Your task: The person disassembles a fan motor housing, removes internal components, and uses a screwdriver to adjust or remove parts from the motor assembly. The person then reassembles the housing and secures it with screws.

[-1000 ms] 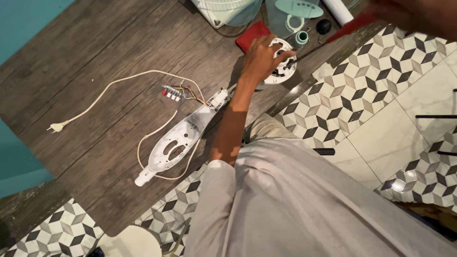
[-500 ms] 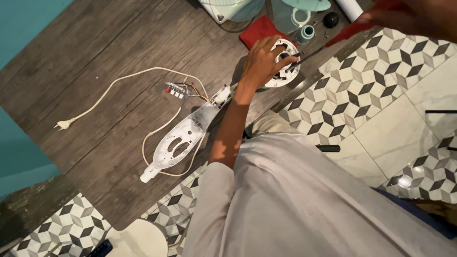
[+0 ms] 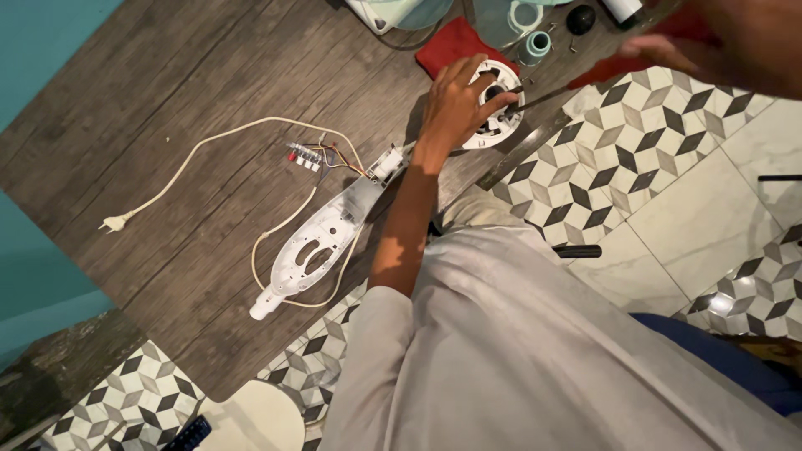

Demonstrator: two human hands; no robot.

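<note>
Matt grained wood floor, glossy tiles, seemingly smooth plastic housing.

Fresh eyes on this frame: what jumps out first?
The left hand rests on a round white part on the wooden floor near the top, while the blurred right hand at the top right holds a red-handled screwdriver with its tip at that part. Left of centre lies an opened white housing with loose coloured wires and a cream power cord.

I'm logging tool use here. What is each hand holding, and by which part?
The left hand grips the round white motor housing at its rim. The right hand holds a screwdriver by its red handle.
</note>
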